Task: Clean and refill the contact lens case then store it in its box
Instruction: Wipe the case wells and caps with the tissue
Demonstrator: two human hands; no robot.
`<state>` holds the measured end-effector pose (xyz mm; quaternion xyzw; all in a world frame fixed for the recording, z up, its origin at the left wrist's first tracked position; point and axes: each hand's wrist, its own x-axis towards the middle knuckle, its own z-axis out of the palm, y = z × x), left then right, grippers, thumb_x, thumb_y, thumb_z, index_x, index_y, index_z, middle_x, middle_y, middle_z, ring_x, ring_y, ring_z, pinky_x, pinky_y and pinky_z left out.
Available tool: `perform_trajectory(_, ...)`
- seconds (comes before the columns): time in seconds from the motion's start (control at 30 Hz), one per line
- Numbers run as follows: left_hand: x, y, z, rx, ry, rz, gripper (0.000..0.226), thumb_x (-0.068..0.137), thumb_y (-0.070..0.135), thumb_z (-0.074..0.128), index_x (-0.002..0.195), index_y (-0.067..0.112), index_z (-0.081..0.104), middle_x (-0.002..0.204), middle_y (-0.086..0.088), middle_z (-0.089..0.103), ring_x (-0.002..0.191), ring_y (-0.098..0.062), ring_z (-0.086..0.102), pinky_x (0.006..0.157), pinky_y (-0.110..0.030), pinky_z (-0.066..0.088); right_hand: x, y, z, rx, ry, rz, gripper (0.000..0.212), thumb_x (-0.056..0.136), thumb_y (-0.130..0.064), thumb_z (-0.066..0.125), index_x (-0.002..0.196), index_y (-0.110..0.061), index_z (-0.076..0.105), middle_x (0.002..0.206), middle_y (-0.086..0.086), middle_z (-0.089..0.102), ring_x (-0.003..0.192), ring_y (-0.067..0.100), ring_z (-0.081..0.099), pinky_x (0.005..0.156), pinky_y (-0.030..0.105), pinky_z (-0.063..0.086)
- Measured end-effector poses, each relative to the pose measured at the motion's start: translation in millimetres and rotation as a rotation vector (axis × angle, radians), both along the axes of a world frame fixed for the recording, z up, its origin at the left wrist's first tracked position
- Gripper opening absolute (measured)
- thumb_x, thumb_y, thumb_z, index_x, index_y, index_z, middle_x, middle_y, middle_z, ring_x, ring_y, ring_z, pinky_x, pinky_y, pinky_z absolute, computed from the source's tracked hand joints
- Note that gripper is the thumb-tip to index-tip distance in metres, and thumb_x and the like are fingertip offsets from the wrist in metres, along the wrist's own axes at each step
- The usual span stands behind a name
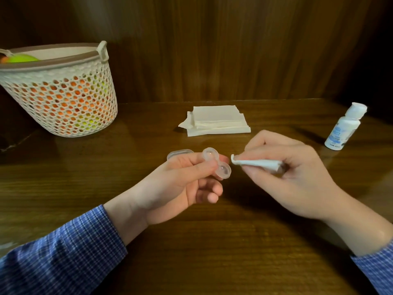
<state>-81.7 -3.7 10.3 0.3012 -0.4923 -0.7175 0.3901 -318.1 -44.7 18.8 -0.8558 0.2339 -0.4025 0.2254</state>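
Observation:
My left hand (187,179) pinches a clear two-well contact lens case (215,165) at its middle, above the wooden table, with both wells uncovered. My right hand (285,173) grips a rolled white tissue (253,163) whose tip sits just right of the case without touching it. A clear plastic piece (178,153), perhaps a lid or box, lies on the table behind my left fingers and is mostly hidden. A white solution bottle (344,126) with a flip cap stands at the right.
A stack of folded white tissues (217,121) lies at the table's middle back. A white perforated basket (61,90) holding orange and green items stands at the back left. A wooden panel wall rises behind the table (191,252).

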Motion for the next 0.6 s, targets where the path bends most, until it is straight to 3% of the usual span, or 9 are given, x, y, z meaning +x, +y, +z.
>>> perform_trajectory(0.1, 1, 0, 2, 0.032, -0.016, -0.035, 0.024, 0.102, 0.028, 0.053, 0.096, 0.013, 0.071, 0.085, -0.005, 0.059, 0.069, -0.011, 0.06, 0.061, -0.019, 0.053, 6, 2, -8, -0.133, 0.047, 0.034, 0.028, 0.093, -0.012, 0.065, 0.119, -0.015, 0.074, 0.095, 0.003, 0.062, 0.086, 0.02, 0.062, 0.067, 0.031, 0.052)
perform_trajectory(0.23, 3, -1, 3, 0.061, -0.081, -0.067, 0.029, 0.099, 0.037, 0.056, 0.084, 0.016, 0.069, 0.07, 0.003, 0.062, 0.056, -0.004, 0.057, 0.053, -0.014, 0.049, 7, 2, -12, -0.23, 0.111, 0.036, 0.028, 0.094, -0.015, 0.067, 0.122, -0.016, 0.074, 0.098, -0.003, 0.059, 0.088, 0.017, 0.06, 0.066, 0.032, 0.051)
perform_trajectory(0.43, 4, -2, 4, 0.154, -0.063, -0.119, 0.028, 0.101, 0.035, 0.054, 0.092, 0.014, 0.07, 0.075, -0.001, 0.064, 0.055, -0.005, 0.059, 0.05, -0.015, 0.05, 8, 4, -14, -0.289, 0.155, 0.02, 0.025, 0.097, -0.021, 0.064, 0.12, -0.017, 0.076, 0.1, -0.007, 0.057, 0.09, 0.013, 0.057, 0.069, 0.026, 0.048)
perform_trajectory(0.6, 5, -2, 5, 0.165, -0.097, -0.103, 0.028, 0.103, 0.035, 0.052, 0.098, 0.01, 0.066, 0.077, -0.004, 0.065, 0.056, -0.007, 0.059, 0.05, -0.015, 0.049, 13, 7, -15, -0.191, 0.183, 0.057, 0.027, 0.097, -0.014, 0.065, 0.122, -0.016, 0.075, 0.102, -0.001, 0.061, 0.092, 0.018, 0.061, 0.072, 0.034, 0.052)
